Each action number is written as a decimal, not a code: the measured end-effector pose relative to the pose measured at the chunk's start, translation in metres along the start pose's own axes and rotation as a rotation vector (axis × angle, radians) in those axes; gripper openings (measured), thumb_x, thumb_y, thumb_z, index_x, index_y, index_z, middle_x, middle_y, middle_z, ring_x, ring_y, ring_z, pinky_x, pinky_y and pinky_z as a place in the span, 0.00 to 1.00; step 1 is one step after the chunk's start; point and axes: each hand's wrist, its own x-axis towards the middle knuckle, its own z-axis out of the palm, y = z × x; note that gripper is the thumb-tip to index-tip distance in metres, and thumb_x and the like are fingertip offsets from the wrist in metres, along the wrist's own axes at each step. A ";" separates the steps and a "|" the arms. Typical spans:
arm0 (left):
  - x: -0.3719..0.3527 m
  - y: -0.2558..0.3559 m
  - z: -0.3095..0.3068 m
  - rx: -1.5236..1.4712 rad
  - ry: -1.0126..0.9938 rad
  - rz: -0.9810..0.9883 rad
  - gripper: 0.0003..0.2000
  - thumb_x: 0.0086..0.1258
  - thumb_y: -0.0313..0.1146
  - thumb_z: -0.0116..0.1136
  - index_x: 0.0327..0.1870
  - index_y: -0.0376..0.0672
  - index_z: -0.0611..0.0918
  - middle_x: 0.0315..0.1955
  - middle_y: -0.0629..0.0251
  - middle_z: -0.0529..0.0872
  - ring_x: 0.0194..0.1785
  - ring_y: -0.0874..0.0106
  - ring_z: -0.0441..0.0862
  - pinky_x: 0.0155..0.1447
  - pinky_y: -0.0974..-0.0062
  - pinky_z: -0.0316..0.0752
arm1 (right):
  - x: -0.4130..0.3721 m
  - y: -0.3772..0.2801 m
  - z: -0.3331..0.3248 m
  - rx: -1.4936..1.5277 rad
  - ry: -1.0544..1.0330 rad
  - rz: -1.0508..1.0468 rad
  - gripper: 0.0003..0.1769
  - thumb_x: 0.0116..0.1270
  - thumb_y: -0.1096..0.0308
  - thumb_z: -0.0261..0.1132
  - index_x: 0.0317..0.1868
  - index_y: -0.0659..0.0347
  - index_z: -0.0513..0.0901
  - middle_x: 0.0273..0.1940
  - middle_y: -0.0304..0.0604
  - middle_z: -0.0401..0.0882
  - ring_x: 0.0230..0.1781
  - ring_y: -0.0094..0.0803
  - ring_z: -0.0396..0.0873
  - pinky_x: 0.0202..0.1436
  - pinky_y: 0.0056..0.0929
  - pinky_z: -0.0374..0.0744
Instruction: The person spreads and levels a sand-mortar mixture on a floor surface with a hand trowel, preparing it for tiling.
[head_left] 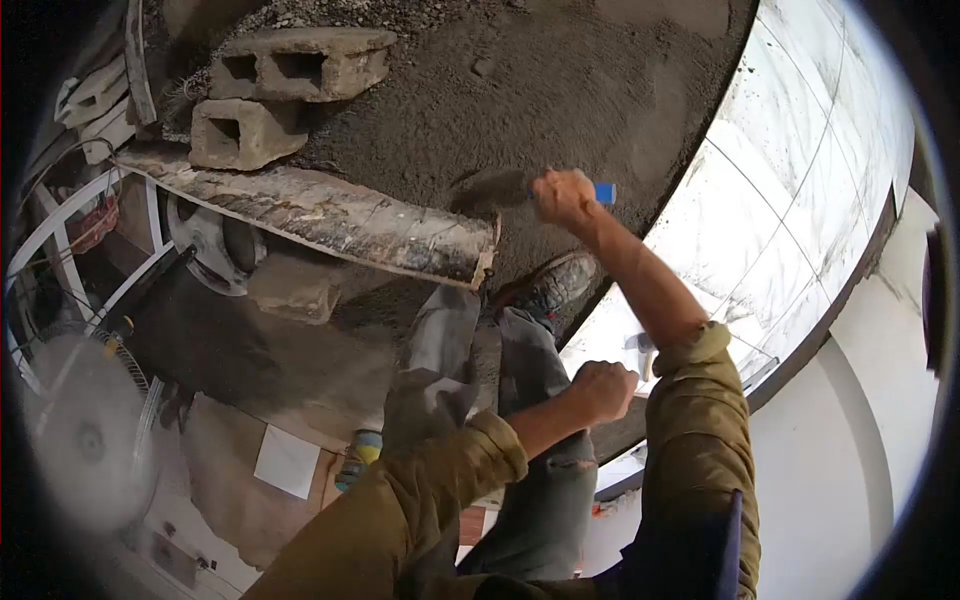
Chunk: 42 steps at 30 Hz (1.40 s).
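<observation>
My right hand (566,197) is closed around the blue handle (605,193) of a trowel. Its thin grey blade (488,190) points left over the dark, sandy mortar bed (560,110), close to the surface. My left hand (606,391) is curled into a fist in front of my bent knee, with nothing showing in it. White tiles (775,190) with dark joints and grey smears border the mortar on the right. On the tiles beside my left fist lies a small tool with a pale handle (648,365), partly hidden by my sleeve.
A mortar-crusted plank (330,215) runs from the left to my shoe (560,283). Hollow concrete blocks (300,65) are stacked beyond it, and another block (293,287) sits on the near side. A fan (90,440) stands at lower left, near a loose white tile (286,461).
</observation>
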 end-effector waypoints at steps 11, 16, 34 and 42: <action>0.032 0.039 -0.048 -0.134 -0.023 -0.034 0.09 0.68 0.32 0.55 0.41 0.36 0.79 0.32 0.45 0.86 0.37 0.55 0.89 0.39 0.58 0.84 | 0.018 0.084 -0.030 -0.052 0.640 -0.013 0.14 0.71 0.63 0.60 0.51 0.62 0.78 0.40 0.50 0.82 0.34 0.37 0.84 0.34 0.36 0.85; 0.042 0.033 -0.043 -0.192 -0.066 -0.083 0.09 0.69 0.31 0.52 0.43 0.35 0.79 0.31 0.48 0.87 0.38 0.53 0.88 0.42 0.57 0.83 | 0.034 0.092 -0.042 -0.198 0.188 -0.055 0.12 0.70 0.60 0.58 0.41 0.57 0.84 0.36 0.46 0.85 0.35 0.36 0.85 0.36 0.33 0.85; 0.043 0.032 -0.027 -0.183 -0.008 -0.090 0.11 0.69 0.35 0.54 0.45 0.38 0.80 0.30 0.49 0.84 0.38 0.55 0.86 0.42 0.57 0.81 | 0.044 0.020 0.028 -0.350 1.227 -0.529 0.08 0.62 0.64 0.66 0.31 0.59 0.81 0.24 0.42 0.81 0.21 0.29 0.80 0.27 0.32 0.83; 0.043 0.032 -0.038 -0.188 0.092 -0.054 0.09 0.67 0.32 0.54 0.39 0.36 0.80 0.27 0.46 0.84 0.34 0.53 0.87 0.39 0.56 0.82 | 0.035 0.088 -0.072 0.363 0.759 0.136 0.16 0.67 0.61 0.63 0.50 0.62 0.80 0.42 0.52 0.84 0.33 0.44 0.86 0.35 0.40 0.86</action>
